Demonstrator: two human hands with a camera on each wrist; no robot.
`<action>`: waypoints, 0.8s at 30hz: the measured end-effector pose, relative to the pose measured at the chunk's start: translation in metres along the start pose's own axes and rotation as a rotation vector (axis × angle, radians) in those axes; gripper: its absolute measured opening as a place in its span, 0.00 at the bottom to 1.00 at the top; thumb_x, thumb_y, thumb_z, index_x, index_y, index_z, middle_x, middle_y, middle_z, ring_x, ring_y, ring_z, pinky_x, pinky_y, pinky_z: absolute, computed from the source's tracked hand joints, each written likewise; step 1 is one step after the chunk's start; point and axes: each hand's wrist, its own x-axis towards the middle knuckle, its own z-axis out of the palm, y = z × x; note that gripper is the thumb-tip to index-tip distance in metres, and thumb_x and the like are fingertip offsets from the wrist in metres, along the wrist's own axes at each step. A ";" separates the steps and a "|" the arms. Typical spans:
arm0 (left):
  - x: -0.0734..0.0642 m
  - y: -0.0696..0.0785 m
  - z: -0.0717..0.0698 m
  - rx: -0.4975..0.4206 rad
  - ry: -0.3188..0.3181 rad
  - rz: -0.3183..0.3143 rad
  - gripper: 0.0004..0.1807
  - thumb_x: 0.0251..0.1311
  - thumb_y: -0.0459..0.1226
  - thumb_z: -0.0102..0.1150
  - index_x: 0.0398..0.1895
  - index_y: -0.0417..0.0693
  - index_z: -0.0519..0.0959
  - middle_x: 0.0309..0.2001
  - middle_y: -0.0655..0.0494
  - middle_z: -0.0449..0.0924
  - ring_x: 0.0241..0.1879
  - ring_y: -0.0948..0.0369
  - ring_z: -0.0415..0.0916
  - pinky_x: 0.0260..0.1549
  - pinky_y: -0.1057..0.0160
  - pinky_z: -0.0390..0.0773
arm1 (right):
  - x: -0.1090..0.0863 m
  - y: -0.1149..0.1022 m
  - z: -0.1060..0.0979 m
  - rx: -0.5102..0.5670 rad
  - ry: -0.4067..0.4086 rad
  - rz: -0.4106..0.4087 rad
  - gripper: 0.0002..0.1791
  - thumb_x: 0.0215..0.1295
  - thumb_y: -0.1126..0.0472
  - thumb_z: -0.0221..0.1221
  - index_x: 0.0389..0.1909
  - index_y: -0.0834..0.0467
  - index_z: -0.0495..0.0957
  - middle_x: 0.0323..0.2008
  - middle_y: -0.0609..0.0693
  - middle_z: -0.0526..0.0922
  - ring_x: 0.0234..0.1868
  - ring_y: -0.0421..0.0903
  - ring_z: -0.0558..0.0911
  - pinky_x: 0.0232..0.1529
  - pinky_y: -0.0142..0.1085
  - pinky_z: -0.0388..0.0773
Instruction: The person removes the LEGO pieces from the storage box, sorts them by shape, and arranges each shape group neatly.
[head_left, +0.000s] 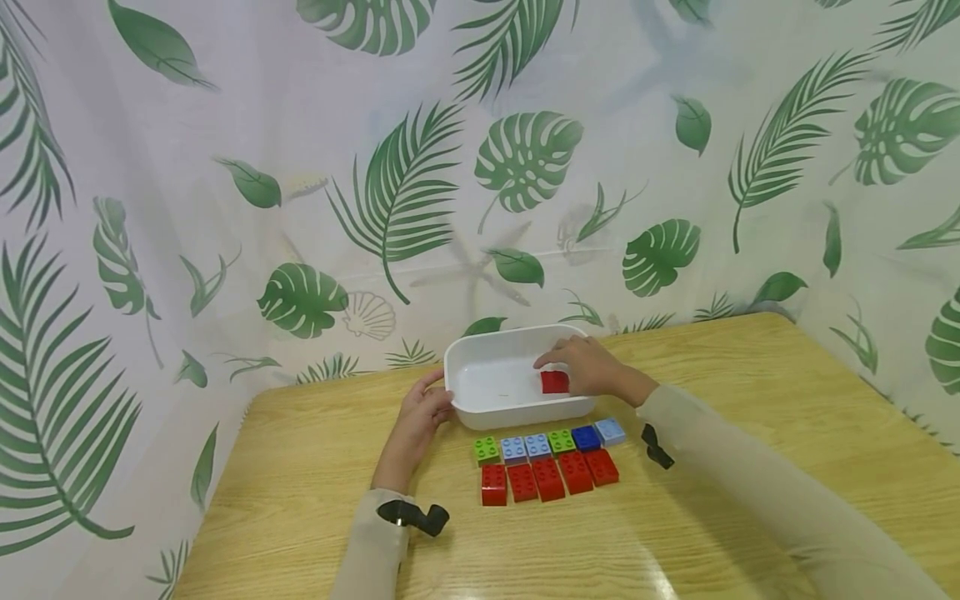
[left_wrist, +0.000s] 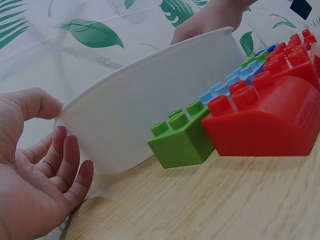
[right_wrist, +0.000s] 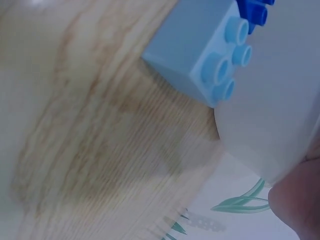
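Note:
A white plastic tub (head_left: pixel 483 419) stands toward the back of the wooden table. My left hand (head_left: pixel 422 415) holds its left end, with the thumb at the rim and bent fingers by the outer wall in the left wrist view. Inside the tub, my right hand (head_left: pixel 588 367) grips a red toy building brick (head_left: pixel 553 382) at its right side; the thumb is hidden in the head view. Before the tub lie two rows of bricks: green, light blue and dark blue behind, with several red bricks (head_left: pixel 548 478) in front. A green brick (left_wrist: pixel 182 140) sits nearest the left hand.
A light blue brick (right_wrist: pixel 187 50) ends the back row at the right, close beside the tub wall. The wooden table (head_left: pixel 315 475) meets a leaf-patterned cloth (head_left: pixel 420 217) behind the tub. Black wrist straps are on both sleeves.

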 end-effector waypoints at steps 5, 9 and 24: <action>0.000 -0.001 0.000 -0.006 0.008 -0.005 0.30 0.67 0.28 0.52 0.73 0.37 0.64 0.40 0.56 0.79 0.37 0.66 0.78 0.42 0.68 0.79 | -0.001 -0.001 -0.002 0.000 -0.013 -0.008 0.30 0.54 0.73 0.65 0.55 0.44 0.86 0.56 0.55 0.82 0.57 0.57 0.75 0.59 0.53 0.70; 0.000 -0.001 0.000 0.000 0.011 -0.006 0.30 0.67 0.29 0.52 0.73 0.37 0.64 0.41 0.55 0.79 0.37 0.66 0.78 0.41 0.68 0.79 | -0.001 -0.002 -0.004 -0.002 -0.018 -0.006 0.27 0.55 0.71 0.67 0.54 0.45 0.86 0.56 0.55 0.82 0.57 0.57 0.74 0.59 0.52 0.70; -0.001 0.001 0.001 0.004 0.022 -0.018 0.29 0.67 0.29 0.53 0.72 0.39 0.66 0.40 0.56 0.79 0.37 0.65 0.78 0.43 0.66 0.78 | -0.003 -0.007 -0.004 -0.012 0.004 0.011 0.24 0.54 0.60 0.74 0.54 0.52 0.84 0.56 0.55 0.81 0.58 0.55 0.75 0.61 0.53 0.72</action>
